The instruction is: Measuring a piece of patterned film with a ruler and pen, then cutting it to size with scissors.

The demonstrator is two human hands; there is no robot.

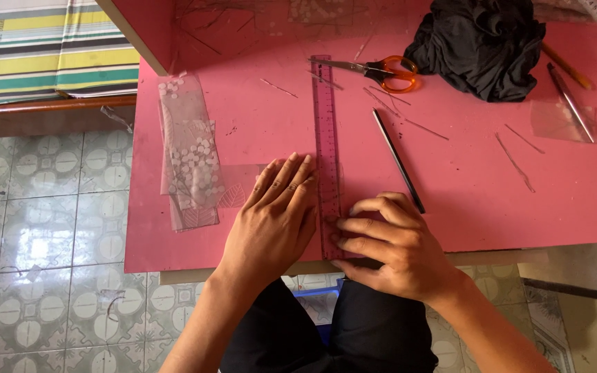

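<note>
My left hand (pixel 274 217) lay flat and open, palm down, pressing a clear plastic sheet (pixel 240 183) against the pink table (pixel 478 186), just at nine o'clock of the transparent ruler (pixel 325 138). My right hand (pixel 388 245) pinched the ruler's near end with curled fingertips. A black pencil (pixel 399 160) lay at two o'clock, orange-handled scissors (pixel 381 71) at twelve

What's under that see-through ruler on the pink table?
Through the ruler mostly the pink table shows. Near the left hand a clear sheet reaches its edge; the right hand hides the ruler's near end.
</note>
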